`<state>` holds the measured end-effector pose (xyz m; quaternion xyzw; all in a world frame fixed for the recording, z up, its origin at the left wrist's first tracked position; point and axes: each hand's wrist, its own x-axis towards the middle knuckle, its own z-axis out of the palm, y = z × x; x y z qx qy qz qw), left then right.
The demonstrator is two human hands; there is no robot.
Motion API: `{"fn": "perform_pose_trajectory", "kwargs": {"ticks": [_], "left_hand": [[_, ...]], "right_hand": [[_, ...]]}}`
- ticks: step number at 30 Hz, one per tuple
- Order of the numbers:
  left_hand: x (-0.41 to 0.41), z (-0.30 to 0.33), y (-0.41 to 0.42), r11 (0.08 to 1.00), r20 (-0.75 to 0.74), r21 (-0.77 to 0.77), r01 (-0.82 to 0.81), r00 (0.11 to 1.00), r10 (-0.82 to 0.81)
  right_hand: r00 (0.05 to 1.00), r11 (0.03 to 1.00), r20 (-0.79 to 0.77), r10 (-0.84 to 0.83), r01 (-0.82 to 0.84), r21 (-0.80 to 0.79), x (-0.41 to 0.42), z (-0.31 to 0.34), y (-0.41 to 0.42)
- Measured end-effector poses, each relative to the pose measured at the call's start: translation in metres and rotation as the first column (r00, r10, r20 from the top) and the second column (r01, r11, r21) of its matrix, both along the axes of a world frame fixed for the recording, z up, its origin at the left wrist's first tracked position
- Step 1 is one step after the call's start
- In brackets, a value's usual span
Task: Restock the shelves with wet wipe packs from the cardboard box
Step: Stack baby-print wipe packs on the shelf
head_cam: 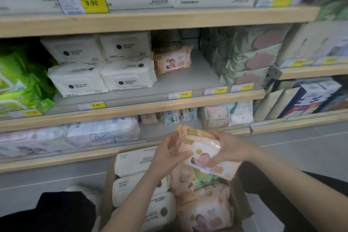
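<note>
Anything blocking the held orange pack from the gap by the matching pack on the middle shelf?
Nothing visible. Both hands hold the pack above the box; the gap in front of the shelved pack is bare.

The middle shelf (pixel 188 81) has white packs (pixel 101 66) stacked two high on the left, green packs (pixel 20 84) at the far left, one lone orange baby-print pack (pixel 172 60) sitting far back in the gap, and pale green packs (pixel 244 58) stacked on the right. Yellow price tags (pixel 184 94) run along its near edge.
</note>
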<state>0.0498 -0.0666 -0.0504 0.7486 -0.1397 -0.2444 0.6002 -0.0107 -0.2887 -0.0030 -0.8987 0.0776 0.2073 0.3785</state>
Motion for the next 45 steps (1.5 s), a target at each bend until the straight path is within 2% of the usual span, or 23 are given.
{"fn": "perform_pose_trajectory", "kwargs": {"ticks": [3,5,7,10,11,13,15,18,22,27,32,37,45], "left_hand": [[-0.009,-0.033,-0.016,0.98,0.012,0.14,-0.144,0.989,0.144],[-0.016,-0.058,-0.024,0.941,0.038,0.312,-0.129,0.992,0.123],[-0.019,-0.082,-0.029,0.875,0.03,0.474,-0.102,0.995,0.1],[-0.019,-0.101,-0.042,0.823,0.062,0.547,-0.154,0.988,0.144],[-0.019,-0.104,-0.048,0.783,0.117,0.596,-0.177,0.984,0.133],[-0.019,-0.111,-0.058,0.646,0.232,0.738,-0.195,0.972,0.029],[-0.018,-0.114,-0.067,0.515,0.264,0.835,-0.192,0.962,-0.069],[-0.014,-0.123,-0.075,0.422,0.273,0.883,-0.206,0.956,-0.105],[-0.005,-0.128,-0.08,0.512,0.218,0.84,-0.178,0.976,-0.018],[-0.009,-0.126,-0.077,0.578,0.226,0.799,-0.167,0.974,-0.031],[-0.02,-0.102,-0.067,0.688,0.298,0.698,-0.196,0.954,-0.031],[-0.025,-0.054,-0.057,0.812,0.443,0.538,-0.226,0.895,-0.044],[0.018,0.025,-0.014,0.853,0.599,0.451,-0.262,0.797,-0.072]], "right_hand": [[0.974,0.975,0.071,-0.213,0.217,-0.054,-0.018,-0.019,-0.025],[0.937,0.934,0.081,-0.339,0.346,-0.092,-0.028,-0.034,-0.041],[0.907,0.902,0.079,-0.413,0.42,-0.104,-0.035,-0.046,-0.055],[0.883,0.88,0.084,-0.461,0.467,-0.082,-0.043,-0.058,-0.066],[0.876,0.873,0.085,-0.474,0.48,-0.081,-0.043,-0.061,-0.067],[0.869,0.867,0.069,-0.489,0.493,-0.071,-0.042,-0.068,-0.067],[0.874,0.872,0.047,-0.484,0.486,-0.061,-0.039,-0.076,-0.067],[0.878,0.877,0.051,-0.477,0.479,-0.045,-0.034,-0.083,-0.066],[0.881,0.88,0.038,-0.471,0.473,-0.052,-0.029,-0.088,-0.065],[0.878,0.877,0.033,-0.477,0.478,-0.043,-0.029,-0.086,-0.064],[0.858,0.86,0.06,-0.51,0.511,0.001,-0.032,-0.074,-0.066],[0.849,0.855,0.111,-0.516,0.518,0.016,-0.035,-0.043,-0.066],[0.872,0.893,0.253,-0.419,0.446,-0.057,0.006,0.015,-0.055]]}}
